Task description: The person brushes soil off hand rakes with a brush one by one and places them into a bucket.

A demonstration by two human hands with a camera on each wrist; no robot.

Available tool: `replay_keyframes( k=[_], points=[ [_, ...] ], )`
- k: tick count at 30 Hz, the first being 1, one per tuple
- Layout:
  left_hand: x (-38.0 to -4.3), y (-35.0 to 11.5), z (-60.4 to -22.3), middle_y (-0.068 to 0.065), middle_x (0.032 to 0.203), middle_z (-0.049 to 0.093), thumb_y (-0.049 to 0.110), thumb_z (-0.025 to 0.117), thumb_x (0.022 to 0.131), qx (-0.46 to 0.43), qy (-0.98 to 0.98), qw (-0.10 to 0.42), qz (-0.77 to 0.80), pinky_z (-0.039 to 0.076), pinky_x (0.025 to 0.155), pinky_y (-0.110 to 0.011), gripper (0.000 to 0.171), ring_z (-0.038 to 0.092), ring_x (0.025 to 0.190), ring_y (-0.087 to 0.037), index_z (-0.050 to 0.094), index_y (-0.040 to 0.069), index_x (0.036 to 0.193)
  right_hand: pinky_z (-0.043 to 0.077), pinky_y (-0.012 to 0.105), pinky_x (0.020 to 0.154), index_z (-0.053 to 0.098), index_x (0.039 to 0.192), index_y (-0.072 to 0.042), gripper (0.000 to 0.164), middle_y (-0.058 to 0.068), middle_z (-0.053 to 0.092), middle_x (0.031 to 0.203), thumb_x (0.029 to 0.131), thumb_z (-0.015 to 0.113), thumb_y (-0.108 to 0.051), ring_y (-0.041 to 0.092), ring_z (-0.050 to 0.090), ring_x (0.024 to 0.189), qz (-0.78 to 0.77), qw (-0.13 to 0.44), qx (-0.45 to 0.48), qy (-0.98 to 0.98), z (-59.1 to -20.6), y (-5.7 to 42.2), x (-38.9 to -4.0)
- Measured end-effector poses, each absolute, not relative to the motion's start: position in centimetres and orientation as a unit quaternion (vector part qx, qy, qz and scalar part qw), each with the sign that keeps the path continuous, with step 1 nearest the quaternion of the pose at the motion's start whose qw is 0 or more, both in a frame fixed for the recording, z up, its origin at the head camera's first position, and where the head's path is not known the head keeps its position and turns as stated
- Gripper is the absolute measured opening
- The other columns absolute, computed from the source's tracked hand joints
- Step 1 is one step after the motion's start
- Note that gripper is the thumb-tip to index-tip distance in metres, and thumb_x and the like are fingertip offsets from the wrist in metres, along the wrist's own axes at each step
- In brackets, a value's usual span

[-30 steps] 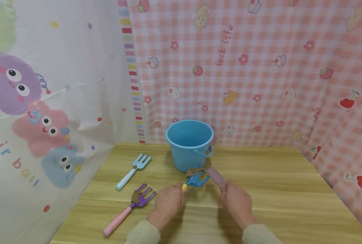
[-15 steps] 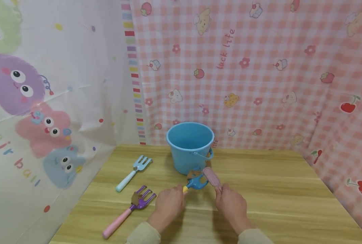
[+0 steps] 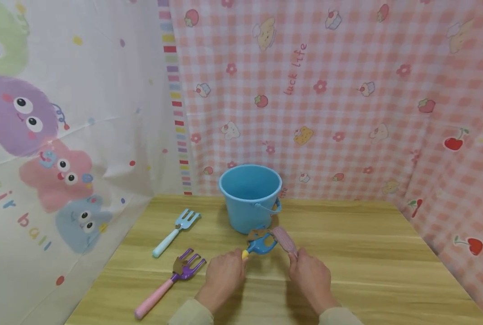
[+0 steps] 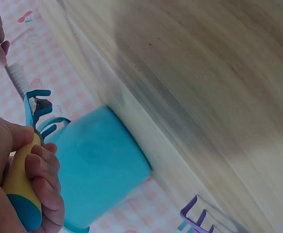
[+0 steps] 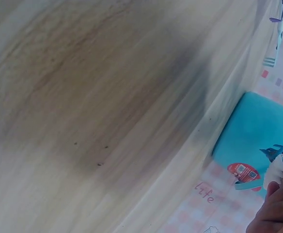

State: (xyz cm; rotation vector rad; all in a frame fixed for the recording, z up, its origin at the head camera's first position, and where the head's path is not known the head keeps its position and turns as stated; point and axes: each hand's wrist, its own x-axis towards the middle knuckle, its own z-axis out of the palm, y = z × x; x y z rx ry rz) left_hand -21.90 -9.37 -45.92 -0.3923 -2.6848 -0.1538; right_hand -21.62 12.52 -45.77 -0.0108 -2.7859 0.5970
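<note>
My left hand [image 3: 225, 275] grips the yellow handle [image 4: 23, 170] of a blue hand fork [image 3: 260, 246], raised above the table in front of the bucket. Brown dirt [image 3: 256, 234] clings to its left tines. A pink brush [image 3: 283, 239] is in my right hand [image 3: 311, 275], fingers wrapped about its handle. Its head meets the fork's right tines; the white bristles [image 4: 18, 80] show in the left wrist view, facing the fork. In the right wrist view, part of my right hand [image 5: 277, 208] appears at the lower right edge.
A blue bucket [image 3: 249, 212] with its handle hanging right stands behind the hands. To the left lie a light blue fork [image 3: 171, 235] and a purple fork [image 3: 186, 270] with a pink handle, both dirt-marked. Small dark specks [image 5: 99, 164] dot the table. Patterned cloths hang around.
The brush has shifted slightly left and turned over the fork's right tines. Brown dirt seen on those right tines earlier no longer shows there. My left hand has hardly moved.
</note>
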Motion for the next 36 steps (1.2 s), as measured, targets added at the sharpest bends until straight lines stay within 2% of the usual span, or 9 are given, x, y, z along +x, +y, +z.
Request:
replay_keyframes(
  k=[5,14,21,28,32,36],
  points=[
    [-21.9,-9.4,-46.0,0.0,0.057,0.045,0.027,0.067,0.092,-0.141,-0.963,0.225,-0.049,0.039,0.042,-0.032,0.028,0.047,0.045,-0.017,0.051,0.011,0.075,0.042,0.04,0.045,0.055,0.082,-0.004,0.029,0.007,0.051,0.061,0.099,0.057,-0.028,0.023,0.05,0.052,0.206,0.138,-0.005,-0.969,-45.9,12.8,-21.8],
    [-21.7,-9.6,-46.5,0.0,0.056,0.046,0.028,0.067,0.092,-0.141,-0.965,0.216,-0.055,0.039,0.042,-0.033,0.03,0.049,0.045,-0.019,0.05,0.011,0.073,0.046,0.041,0.048,0.06,0.087,-0.002,0.03,0.006,0.053,0.063,0.099,0.055,-0.029,0.024,0.054,0.055,0.194,0.09,-0.011,-0.977,-45.4,13.6,-21.8],
    [-21.9,-9.7,-46.4,0.001,0.055,0.044,0.029,0.066,0.093,-0.145,-0.962,0.227,-0.04,0.037,0.04,-0.03,0.029,0.046,0.044,-0.016,0.052,0.011,0.076,0.048,0.042,0.048,0.063,0.095,0.005,0.036,0.007,0.056,0.063,0.101,0.051,-0.028,0.024,0.057,0.055,0.216,0.087,-0.031,-0.972,-44.4,14.1,-21.9],
    [-21.9,-9.4,-45.9,0.001,0.057,0.047,0.028,0.066,0.093,-0.144,-0.967,0.202,-0.053,0.039,0.042,-0.03,0.025,0.047,0.046,-0.015,0.055,0.01,0.08,0.045,0.041,0.047,0.06,0.088,-0.001,0.033,0.004,0.054,0.064,0.101,0.053,-0.031,0.022,0.055,0.055,0.238,0.105,-0.007,-0.965,-44.8,12.2,-21.7],
    [-22.1,-9.5,-45.6,0.0,0.058,0.048,0.028,0.065,0.094,-0.119,-0.973,0.188,-0.056,0.041,0.043,-0.031,0.026,0.048,0.046,-0.016,0.055,0.009,0.08,0.047,0.042,0.049,0.062,0.1,0.004,0.034,0.008,0.058,0.068,0.101,0.053,-0.03,0.023,0.057,0.058,0.224,0.096,-0.01,-0.97,-45.3,12.3,-21.6],
    [-22.2,-10.0,-45.4,-0.001,0.058,0.048,0.028,0.064,0.095,-0.11,-0.973,0.189,-0.067,0.04,0.042,-0.032,0.026,0.048,0.046,-0.018,0.054,0.009,0.08,0.048,0.04,0.05,0.064,0.1,0.005,0.035,0.008,0.059,0.068,0.1,0.054,-0.028,0.023,0.057,0.058,0.215,0.08,-0.007,-0.973,-45.1,13.3,-21.5]
  ],
)
